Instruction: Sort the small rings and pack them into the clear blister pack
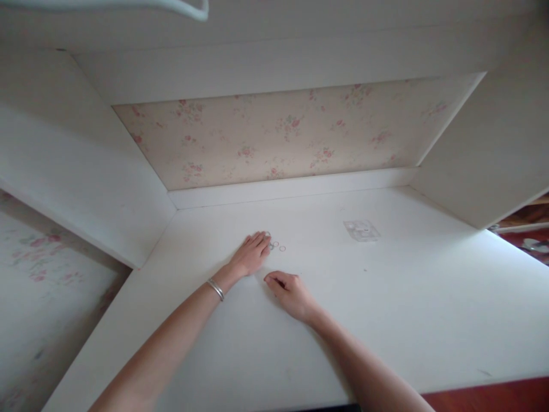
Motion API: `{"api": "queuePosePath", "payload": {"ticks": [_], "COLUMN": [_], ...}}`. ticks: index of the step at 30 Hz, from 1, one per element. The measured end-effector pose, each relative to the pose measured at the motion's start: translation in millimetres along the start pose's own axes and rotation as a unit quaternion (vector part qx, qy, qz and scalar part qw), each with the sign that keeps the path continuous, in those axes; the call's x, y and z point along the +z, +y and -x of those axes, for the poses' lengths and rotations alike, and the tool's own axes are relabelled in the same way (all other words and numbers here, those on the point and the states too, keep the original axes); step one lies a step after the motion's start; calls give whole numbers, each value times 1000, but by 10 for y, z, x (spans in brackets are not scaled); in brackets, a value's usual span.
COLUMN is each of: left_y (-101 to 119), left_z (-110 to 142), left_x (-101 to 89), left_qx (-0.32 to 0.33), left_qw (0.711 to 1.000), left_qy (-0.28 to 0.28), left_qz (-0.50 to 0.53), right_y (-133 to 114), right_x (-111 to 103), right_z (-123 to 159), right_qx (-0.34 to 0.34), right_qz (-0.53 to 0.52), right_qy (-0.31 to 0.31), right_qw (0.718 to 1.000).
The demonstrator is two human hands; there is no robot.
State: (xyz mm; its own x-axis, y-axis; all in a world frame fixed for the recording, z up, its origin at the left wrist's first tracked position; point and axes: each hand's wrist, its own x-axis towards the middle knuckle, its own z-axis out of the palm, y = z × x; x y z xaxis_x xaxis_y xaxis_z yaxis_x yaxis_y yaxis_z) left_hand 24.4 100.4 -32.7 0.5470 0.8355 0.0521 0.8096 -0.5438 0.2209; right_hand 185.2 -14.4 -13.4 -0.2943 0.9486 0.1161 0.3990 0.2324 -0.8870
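At the centre of the frame, resting the flat, spread left hand (254, 253) with fingertips at small, thin, pale round rings (273, 245) on the smooth white tabletop (412, 297). Slightly lower, curling the right hand (290, 293) loosely; cannot tell whether grasping anything.

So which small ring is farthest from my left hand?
The rightmost ring; the other visible rings lie to its left, closer to your left hand.

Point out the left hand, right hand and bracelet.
Left hand (252, 254), head view: back of the hand.
Right hand (292, 294), head view: behind the fingers.
Bracelet (217, 289), head view: middle of its band.
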Motion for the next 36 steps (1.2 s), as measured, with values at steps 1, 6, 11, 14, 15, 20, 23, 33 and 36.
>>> {"api": "queuePosePath", "payload": {"ticks": [1,6,11,14,15,20,23,33,36], "left_y": [76,344,398,343,317,222,255,390,330], "left_z": [-21,-146,-229,-243,-243,-200,-161,-143,-134], "left_x": [22,108,124,76,46,-157,-202,-48,-91], "left_qx": [10,17,-3,-27,-33,-9,57,107,101], "left_qw": [1000,1000,1000,999,997,986,988,990,991], "left_qy": [5,14,20,40,57,152,127,87,89], "left_qz": [1,-5,5,23,33,63,63,14,23], "right_y": [8,28,13,7,6,-13,-20,5,-8], "right_x": [3,13,14,6,2,-19,-28,-21,-28], "right_z": [-1,-4,-4,1,3,7,10,11,13], "right_qx": [-2,-14,-23,-16,-14,-7,-11,-22,-22], "right_qz": [-1,0,3,5,5,2,-4,4,3], "right_qy": [-2,-6,-14,-14,-14,-17,-21,-29,-33], "right_qw": [1000,1000,1000,1000,1000,1000,1000,999,999]}}
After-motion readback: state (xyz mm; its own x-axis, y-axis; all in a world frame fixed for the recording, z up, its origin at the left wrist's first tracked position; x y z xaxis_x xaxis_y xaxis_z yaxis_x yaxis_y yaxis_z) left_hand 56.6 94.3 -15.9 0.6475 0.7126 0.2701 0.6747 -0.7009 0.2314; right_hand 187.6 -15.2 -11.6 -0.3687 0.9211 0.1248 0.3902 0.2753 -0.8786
